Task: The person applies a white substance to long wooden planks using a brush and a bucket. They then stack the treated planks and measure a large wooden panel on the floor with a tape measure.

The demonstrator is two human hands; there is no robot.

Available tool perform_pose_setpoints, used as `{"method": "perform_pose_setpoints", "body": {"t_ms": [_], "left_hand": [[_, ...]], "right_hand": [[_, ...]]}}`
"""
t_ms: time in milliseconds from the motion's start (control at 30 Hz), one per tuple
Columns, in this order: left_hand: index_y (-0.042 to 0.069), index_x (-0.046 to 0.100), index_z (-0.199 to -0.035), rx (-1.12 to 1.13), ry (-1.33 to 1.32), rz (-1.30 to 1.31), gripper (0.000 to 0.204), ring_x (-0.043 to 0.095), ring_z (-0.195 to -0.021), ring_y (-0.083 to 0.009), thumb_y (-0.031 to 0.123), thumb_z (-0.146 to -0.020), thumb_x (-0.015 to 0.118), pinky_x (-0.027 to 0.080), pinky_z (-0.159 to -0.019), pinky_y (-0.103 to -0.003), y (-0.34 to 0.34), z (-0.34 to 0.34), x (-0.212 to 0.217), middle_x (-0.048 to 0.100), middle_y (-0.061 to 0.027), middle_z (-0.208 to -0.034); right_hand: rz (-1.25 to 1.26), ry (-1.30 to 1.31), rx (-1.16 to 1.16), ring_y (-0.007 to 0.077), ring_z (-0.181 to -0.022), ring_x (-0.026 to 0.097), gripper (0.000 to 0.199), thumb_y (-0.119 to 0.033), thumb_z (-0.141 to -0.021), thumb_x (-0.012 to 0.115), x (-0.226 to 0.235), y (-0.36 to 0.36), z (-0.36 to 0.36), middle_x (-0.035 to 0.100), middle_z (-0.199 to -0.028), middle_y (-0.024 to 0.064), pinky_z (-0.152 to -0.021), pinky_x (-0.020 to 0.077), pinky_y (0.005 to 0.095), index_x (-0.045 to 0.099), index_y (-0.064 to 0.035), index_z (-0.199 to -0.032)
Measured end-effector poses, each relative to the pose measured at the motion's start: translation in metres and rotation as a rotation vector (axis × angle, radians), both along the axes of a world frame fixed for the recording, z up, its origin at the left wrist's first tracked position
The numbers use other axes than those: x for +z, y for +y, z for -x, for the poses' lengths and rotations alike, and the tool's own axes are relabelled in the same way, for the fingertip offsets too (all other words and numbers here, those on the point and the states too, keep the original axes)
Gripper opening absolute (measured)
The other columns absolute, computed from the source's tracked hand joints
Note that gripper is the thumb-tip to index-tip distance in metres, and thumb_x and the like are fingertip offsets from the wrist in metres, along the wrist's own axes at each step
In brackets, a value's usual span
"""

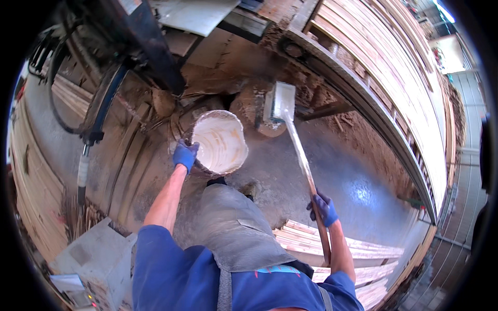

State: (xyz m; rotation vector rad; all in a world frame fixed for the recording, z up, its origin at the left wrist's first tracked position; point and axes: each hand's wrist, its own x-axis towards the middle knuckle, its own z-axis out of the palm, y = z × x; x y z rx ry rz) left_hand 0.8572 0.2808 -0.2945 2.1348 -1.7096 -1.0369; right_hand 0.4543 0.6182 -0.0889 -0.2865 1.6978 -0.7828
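holding a bucket (pixel 220 142) near centre is the left hand (pixel 185 155) — lower right, the right hand (pixel 324 208) grips a long-handled tool (pixel 300 153)

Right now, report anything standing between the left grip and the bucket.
Nothing visible stands between them: the left grip holds the bucket at its left rim. The long-handled tool, in the right grip, is off to the right.

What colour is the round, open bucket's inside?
The bucket's inside is whitish with tan streaks, clearest in the head view.
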Motion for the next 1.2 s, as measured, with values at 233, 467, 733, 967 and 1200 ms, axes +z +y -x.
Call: {"method": "perform_pose_setpoints", "body": {"t_ms": [233,467,733,967,1200], "left_hand": [[-0.004,0.056,-0.117,0.066,0.050,-0.065,0.062,0.066,-0.103,-0.0403,0.040,-0.078,0.074,0.051,-0.088,-0.045,0.026,0.014,0.005,0.068,-0.0282,-0.108],[-0.005,0.056,-0.115,0.077,0.103,0.085,0.059,0.067,-0.098,-0.0426,0.040,-0.079,0.072,0.052,-0.084,-0.046,0.039,0.019,0.003,0.068,-0.0287,-0.104],[-0.005,0.055,-0.117,0.242,0.247,0.078,0.059,0.067,-0.094,-0.0420,0.036,-0.080,0.073,0.052,-0.080,-0.048,0.025,-0.003,-0.084,0.068,-0.0282,-0.098],[0.002,0.056,-0.097,0.601,0.688,0.022,0.032,0.057,-0.060,-0.0176,0.020,-0.081,0.077,0.046,-0.050,-0.036,0.003,-0.010,-0.174,0.063,-0.0072,-0.080],[0.005,0.054,-0.114,0.850,0.847,-0.068,0.036,0.061,-0.071,-0.0157,0.018,-0.086,0.074,0.050,-0.055,-0.029,-0.045,0.010,-0.209,0.065,-0.0072,-0.093]], "right_hand": [[0.124,-0.006,0.043,0.0146,-0.049,0.058,0.065,-0.036,-0.097,0.058,0.049,0.015,-0.012,0.063,-0.075,0.0088,-0.044,0.0467,0.0279,0.036,-0.0077,-0.151],[0.026,-0.268,0.395,0.0147,-0.056,0.060,0.067,-0.037,-0.096,0.060,0.016,-0.045,-0.043,0.065,-0.082,0.0093,-0.050,0.0505,0.0296,0.036,-0.0108,-0.152],[-0.100,-0.701,0.299,0.0188,-0.068,0.065,0.049,-0.048,-0.097,0.056,-0.043,-0.236,-0.150,0.070,-0.099,0.0136,-0.059,0.0550,0.0335,0.056,-0.0101,-0.128],[0.279,0.033,0.587,0.0129,-0.090,0.066,0.046,-0.014,-0.097,0.062,0.026,-0.327,-0.071,0.068,-0.115,0.0108,-0.079,0.0572,0.0274,0.050,-0.0064,-0.141],[0.755,1.510,0.993,0.0372,-0.099,0.067,0.039,-0.018,-0.093,0.059,0.058,-0.493,0.051,0.068,-0.108,0.0234,-0.086,0.0526,0.0435,0.059,-0.0002,-0.128]]}}
